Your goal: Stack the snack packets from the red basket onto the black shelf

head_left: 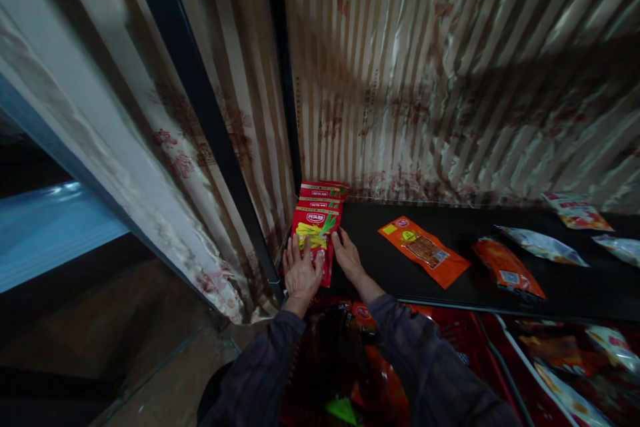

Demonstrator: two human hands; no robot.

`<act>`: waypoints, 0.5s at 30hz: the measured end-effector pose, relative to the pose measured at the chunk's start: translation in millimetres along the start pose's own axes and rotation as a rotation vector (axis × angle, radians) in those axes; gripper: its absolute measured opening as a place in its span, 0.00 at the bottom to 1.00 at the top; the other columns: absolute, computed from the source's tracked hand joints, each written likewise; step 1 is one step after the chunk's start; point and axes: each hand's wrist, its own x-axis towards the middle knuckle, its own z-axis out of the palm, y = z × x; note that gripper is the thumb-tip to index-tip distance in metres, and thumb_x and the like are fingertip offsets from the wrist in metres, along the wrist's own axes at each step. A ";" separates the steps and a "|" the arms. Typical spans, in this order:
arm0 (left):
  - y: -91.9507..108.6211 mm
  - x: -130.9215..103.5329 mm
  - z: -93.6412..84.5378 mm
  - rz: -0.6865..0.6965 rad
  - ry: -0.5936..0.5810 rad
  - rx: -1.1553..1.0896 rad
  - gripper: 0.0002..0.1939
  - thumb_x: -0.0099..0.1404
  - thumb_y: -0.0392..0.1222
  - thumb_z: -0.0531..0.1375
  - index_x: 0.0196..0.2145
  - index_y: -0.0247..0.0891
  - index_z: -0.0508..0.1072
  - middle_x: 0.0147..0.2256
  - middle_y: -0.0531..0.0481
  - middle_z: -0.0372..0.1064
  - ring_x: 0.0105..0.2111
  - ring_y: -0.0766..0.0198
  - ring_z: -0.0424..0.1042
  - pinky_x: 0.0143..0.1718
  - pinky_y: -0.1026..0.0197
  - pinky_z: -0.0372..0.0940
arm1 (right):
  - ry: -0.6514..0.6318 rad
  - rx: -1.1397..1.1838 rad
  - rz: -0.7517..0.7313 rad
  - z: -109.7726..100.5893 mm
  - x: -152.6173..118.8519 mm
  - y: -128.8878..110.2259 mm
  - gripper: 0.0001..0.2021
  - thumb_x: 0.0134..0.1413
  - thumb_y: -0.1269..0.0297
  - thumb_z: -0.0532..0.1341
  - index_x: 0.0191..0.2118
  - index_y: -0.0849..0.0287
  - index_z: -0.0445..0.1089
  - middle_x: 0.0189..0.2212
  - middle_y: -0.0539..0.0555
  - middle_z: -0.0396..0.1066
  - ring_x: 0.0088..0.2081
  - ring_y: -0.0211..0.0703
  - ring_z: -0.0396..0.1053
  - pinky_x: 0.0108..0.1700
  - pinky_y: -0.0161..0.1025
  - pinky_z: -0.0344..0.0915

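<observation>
A stack of red snack packets (316, 218) with yellow and green print lies at the left end of a black shelf (363, 217), the packets overlapping so that several top edges show. My left hand (303, 273) rests flat on the lower front of the top packet, fingers spread. Along the stack's right edge, my right hand (347, 255) touches the packets with its fingers stretched out. Neither hand is wrapped round anything. To the right of my right hand lies a flat orange snack packet (424, 250) with a yellow label.
Further right on the shelf are a red-orange packet (507, 268), a silvery packet (545, 245) and a white-red packet (576, 211). Below stands a red crate (463, 337) of packets. A black post (215, 113) and printed curtain (400, 67) bound the shelf.
</observation>
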 end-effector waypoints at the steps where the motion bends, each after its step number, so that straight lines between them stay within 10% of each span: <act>1: 0.0 0.1 0.2 0.001 -0.006 0.007 0.27 0.69 0.48 0.50 0.61 0.34 0.65 0.63 0.34 0.56 0.63 0.46 0.56 0.60 0.43 0.57 | -0.001 -0.006 -0.004 0.5 0.8 0.9 0.32 0.59 0.44 0.50 0.62 0.61 0.61 0.59 0.62 0.66 0.60 0.51 0.63 0.63 0.49 0.55; 15: -4.9 -2.1 6.8 0.030 0.036 0.022 0.26 0.67 0.46 0.52 0.61 0.37 0.64 0.63 0.38 0.57 0.64 0.48 0.55 0.62 0.44 0.55 | 0.156 0.061 0.021 3.5 70.1 12.8 0.39 0.58 0.37 0.39 0.59 0.63 0.65 0.59 0.62 0.66 0.62 0.49 0.60 0.63 0.46 0.55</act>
